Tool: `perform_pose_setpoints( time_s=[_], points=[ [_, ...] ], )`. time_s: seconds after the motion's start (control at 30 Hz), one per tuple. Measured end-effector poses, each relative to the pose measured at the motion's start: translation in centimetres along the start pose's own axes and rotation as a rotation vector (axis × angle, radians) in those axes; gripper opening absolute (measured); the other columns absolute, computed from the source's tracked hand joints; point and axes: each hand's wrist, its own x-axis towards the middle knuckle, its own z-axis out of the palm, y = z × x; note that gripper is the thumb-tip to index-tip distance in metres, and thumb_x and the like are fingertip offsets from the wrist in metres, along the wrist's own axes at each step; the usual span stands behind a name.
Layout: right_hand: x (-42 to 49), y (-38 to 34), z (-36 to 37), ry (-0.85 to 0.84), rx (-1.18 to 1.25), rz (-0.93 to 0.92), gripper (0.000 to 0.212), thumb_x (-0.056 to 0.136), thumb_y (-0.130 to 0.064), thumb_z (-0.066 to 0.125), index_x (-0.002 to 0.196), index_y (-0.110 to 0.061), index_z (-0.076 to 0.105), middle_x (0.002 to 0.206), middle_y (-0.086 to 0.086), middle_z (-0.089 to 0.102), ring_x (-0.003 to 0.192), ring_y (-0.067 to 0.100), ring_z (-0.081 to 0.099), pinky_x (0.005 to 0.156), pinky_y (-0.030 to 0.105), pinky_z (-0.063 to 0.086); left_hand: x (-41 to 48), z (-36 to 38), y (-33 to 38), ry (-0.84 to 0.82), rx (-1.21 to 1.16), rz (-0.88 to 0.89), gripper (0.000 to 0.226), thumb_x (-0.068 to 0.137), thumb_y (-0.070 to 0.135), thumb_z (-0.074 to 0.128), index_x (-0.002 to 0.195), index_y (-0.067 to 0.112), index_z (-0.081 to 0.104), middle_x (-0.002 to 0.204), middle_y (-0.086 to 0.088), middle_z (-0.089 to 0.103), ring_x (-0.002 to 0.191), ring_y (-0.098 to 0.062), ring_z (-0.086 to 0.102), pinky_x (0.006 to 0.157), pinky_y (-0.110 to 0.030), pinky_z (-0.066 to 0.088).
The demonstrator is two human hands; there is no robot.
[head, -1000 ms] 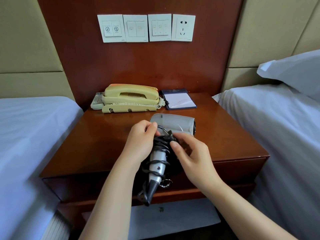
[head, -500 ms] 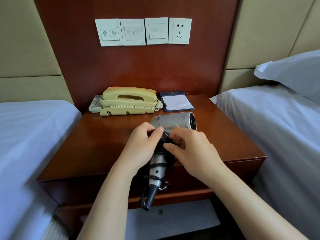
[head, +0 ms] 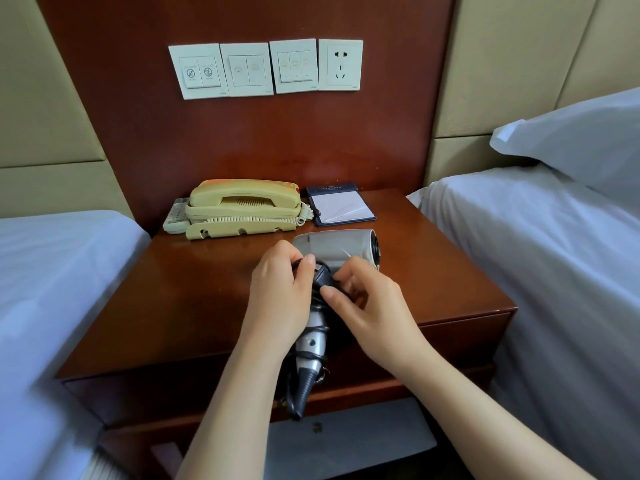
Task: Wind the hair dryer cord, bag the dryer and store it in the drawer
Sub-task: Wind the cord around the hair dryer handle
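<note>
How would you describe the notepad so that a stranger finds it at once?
Look at the wooden nightstand between the two beds. At its back, right of the yellow telephone, lies the notepad. It is the only flat thing there: white paper in a dark holder.

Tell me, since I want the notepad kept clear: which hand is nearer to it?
Right. The right hand sits in front of the notepad, just below the dryer; the left hand is further left, in front of the phone.
</note>
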Motion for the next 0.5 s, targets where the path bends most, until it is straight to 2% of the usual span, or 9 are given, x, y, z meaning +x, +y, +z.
perform_pose_setpoints(
  time_s=[0.1,0.23,0.33,0.43,0.5],
  points=[
    [0.5,-0.1,0.3,0.019,0.055,0.027,0.026,0.085,-0.018,0.064,0.07,-0.024,0.045,0.052,-0.013,0.045,0.052,0.005,0.037,0.051,0.013,0.031,-0.2,0.2,-0.4,0.072,0.021,0.082,0.019,0.094,0.018,0.051,0.079,0.006,0.051,0.072,0.004,0.047,0.067,-0.012,0.042,0.059,-0.022,0.024],
    [0.8,-0.4,0.6,0.01,0.073,0.088,0.031,0.083,-0.021,0.066,0.064,-0.025,0.041,0.049,-0.008,0.039,0.048,0.006,0.032,0.049,0.016,0.027,-0.2,-0.2,-1.0,0.073,0.032,0.123,0.022,0.093,0.02,0.053,0.075,0.008,0.051,0.067,0.005,0.048,0.064,-0.007,0.045,0.06,-0.013,0.034],
    [1.0,-0.5,0.7,0.007,0.092,0.132,0.029,0.081,-0.023,0.067,0.064,-0.02,0.044,0.052,-0.006,0.043,0.051,0.01,0.035,0.052,0.024,0.032,-0.4,-0.6,-1.0,0.044,0.022,0.137,0.023,0.092,0.019,0.056,0.073,0.006,0.052,0.066,-0.001,0.053,0.063,-0.009,0.047,0.058,-0.016,0.033],
    [1.1,-0.8,0.7,0.025,0.091,0.172,0.025,0.081,-0.024,0.067,0.067,-0.013,0.048,0.054,-0.007,0.048,0.05,0.008,0.04,0.053,0.025,0.036,-0.7,-1.0,-0.8,0.003,0.01,0.151,0.023,0.091,0.018,0.057,0.07,0.01,0.051,0.063,0.003,0.05,0.06,-0.007,0.045,0.058,-0.012,0.034],
    [1.0,-1.0,0.8,0.034,0.073,0.181,0.024,0.081,-0.026,0.067,0.072,-0.01,0.051,0.06,-0.005,0.053,0.051,0.008,0.045,0.056,0.029,0.04,-0.7,-1.2,-0.9,-0.022,0.031,0.17,0.022,0.092,0.019,0.055,0.072,0.012,0.051,0.064,0.006,0.049,0.061,-0.005,0.046,0.057,-0.014,0.034]
  ],
)
